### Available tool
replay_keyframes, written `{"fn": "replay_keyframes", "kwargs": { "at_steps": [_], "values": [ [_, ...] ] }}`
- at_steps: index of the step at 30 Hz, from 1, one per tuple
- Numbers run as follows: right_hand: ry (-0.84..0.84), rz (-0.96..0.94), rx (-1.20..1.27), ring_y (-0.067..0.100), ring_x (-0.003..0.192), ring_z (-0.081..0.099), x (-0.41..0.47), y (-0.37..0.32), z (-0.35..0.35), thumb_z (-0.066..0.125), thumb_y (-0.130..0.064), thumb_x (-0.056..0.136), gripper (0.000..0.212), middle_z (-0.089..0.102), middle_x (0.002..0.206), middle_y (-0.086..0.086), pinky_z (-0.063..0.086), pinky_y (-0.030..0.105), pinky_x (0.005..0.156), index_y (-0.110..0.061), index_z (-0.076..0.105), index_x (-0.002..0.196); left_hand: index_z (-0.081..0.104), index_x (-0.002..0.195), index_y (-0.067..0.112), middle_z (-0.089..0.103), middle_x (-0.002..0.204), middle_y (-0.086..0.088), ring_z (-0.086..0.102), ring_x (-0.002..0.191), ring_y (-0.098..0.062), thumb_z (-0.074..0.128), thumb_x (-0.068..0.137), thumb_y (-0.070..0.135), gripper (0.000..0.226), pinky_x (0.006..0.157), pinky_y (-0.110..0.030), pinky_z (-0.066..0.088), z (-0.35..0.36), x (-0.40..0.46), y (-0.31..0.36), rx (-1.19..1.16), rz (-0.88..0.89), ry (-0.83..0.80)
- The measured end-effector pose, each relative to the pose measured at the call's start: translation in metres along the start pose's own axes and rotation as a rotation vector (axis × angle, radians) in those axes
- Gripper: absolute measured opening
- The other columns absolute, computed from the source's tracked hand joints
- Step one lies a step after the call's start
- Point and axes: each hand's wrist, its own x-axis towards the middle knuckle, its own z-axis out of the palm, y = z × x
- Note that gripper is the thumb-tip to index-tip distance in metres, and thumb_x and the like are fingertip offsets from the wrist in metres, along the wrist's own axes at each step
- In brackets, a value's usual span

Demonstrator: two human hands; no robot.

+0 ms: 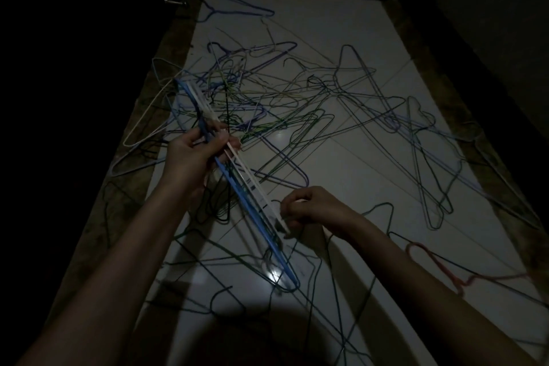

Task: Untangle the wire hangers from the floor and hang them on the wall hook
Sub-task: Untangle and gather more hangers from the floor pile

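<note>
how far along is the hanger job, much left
Early on, it seems. Done: a few hangers are pulled free into a bundle of blue and white hangers. In hand: the left hand grips that bundle near its middle, while the right hand pinches at its lower white end. Left: the big tangled pile covers the floor, plus a red hanger. No wall hook is in view.

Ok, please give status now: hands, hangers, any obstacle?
Left hand grips blue-and-white hanger bundle. Right hand pinches its near end. Tangled hangers cover the floor; wall hook not seen.
</note>
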Motion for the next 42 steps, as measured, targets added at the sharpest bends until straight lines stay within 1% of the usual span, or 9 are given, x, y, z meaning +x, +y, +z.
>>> {"fn": "replay_keyframes", "kwargs": {
  "at_steps": [2,6,11,22,25,33,37,40,42],
  "values": [
    [0.056,-0.006,0.045,0.024,0.073,0.059,0.001,-0.002,-0.006,0.058,-0.002,0.085,0.014,0.065,0.086,0.02,0.05,0.036,0.08,-0.009,0.066,0.076,0.063,0.087,0.011,0.07,0.079,-0.005,0.071,0.069,-0.013,0.058,0.087,-0.003,0.014,0.065,-0.022,0.056,0.0,0.0,0.003,0.031,0.019,0.025],
    [0.08,-0.051,0.131,0.009,0.059,0.063,-0.002,-0.004,-0.009,0.057,-0.003,0.087,0.008,0.065,0.081,0.01,0.054,0.02,0.065,-0.006,0.063,0.082,0.061,0.083,0.011,0.067,0.08,-0.008,0.069,0.062,-0.009,0.056,0.088,-0.004,0.016,0.059,-0.017,0.054,-0.002,0.002,0.008,0.077,0.065,0.067],
    [0.091,-0.142,0.185,-0.001,0.063,0.064,-0.006,-0.004,-0.003,0.05,0.001,0.09,0.014,0.064,0.095,0.004,0.051,0.016,0.059,-0.004,0.056,0.078,0.06,0.084,0.008,0.069,0.059,0.003,0.067,0.056,-0.009,0.056,0.088,-0.003,0.013,0.058,-0.017,0.053,-0.007,0.004,0.008,0.082,0.085,0.067],
    [0.113,-0.279,0.417,0.016,0.08,0.068,-0.02,-0.013,0.002,0.053,-0.005,0.09,0.011,0.069,0.104,-0.004,0.053,0.023,0.061,-0.01,0.054,0.08,0.058,0.082,0.008,0.063,0.076,-0.01,0.065,0.052,-0.009,0.056,0.089,-0.001,0.012,0.059,-0.019,0.054,-0.016,0.013,0.012,0.05,0.065,0.122],
    [0.119,-0.3,0.43,0.015,0.079,0.068,-0.022,-0.017,0.0,0.053,-0.006,0.09,0.011,0.069,0.105,-0.005,0.052,0.022,0.06,-0.01,0.053,0.08,0.058,0.082,0.01,0.067,0.064,-0.001,0.064,0.052,-0.01,0.055,0.09,-0.002,0.014,0.06,-0.021,0.055,-0.012,0.015,0.018,0.034,0.058,0.11],
    [0.015,-0.312,0.276,0.009,0.076,0.063,-0.025,-0.033,-0.005,0.052,-0.005,0.091,0.012,0.068,0.102,-0.001,0.049,0.019,0.055,-0.01,0.055,0.081,0.06,0.085,0.012,0.07,0.063,0.002,0.066,0.063,-0.016,0.054,0.091,-0.001,0.015,0.063,-0.025,0.057,0.016,0.023,0.041,0.052,0.09,-0.015],
    [0.096,-0.344,0.117,0.002,0.073,0.06,-0.023,-0.03,-0.003,0.055,-0.002,0.088,0.014,0.063,0.091,0.0,0.048,0.021,0.058,-0.011,0.06,0.078,0.06,0.087,0.01,0.071,0.073,-0.001,0.071,0.069,-0.012,0.053,0.091,-0.003,0.015,0.065,-0.022,0.056,0.02,0.022,0.049,0.018,0.11,-0.046],
    [0.196,-0.402,-0.038,0.002,0.084,0.056,-0.019,-0.029,-0.002,0.059,-0.012,0.088,0.012,0.054,0.099,-0.006,0.048,0.017,0.069,-0.02,0.065,0.082,0.06,0.088,0.009,0.069,0.077,-0.006,0.071,0.07,-0.012,0.052,0.091,-0.003,0.015,0.068,-0.023,0.056,0.023,0.02,0.055,0.037,0.154,-0.08],
    [0.229,-0.383,0.049,0.005,0.088,0.06,-0.019,-0.028,-0.003,0.059,-0.016,0.089,0.008,0.055,0.108,-0.003,0.05,0.016,0.067,-0.019,0.064,0.094,0.059,0.088,0.01,0.066,0.084,-0.01,0.071,0.071,-0.012,0.052,0.091,-0.003,0.015,0.068,-0.021,0.055,0.025,0.018,0.058,0.056,0.181,-0.088]
  ]
}}
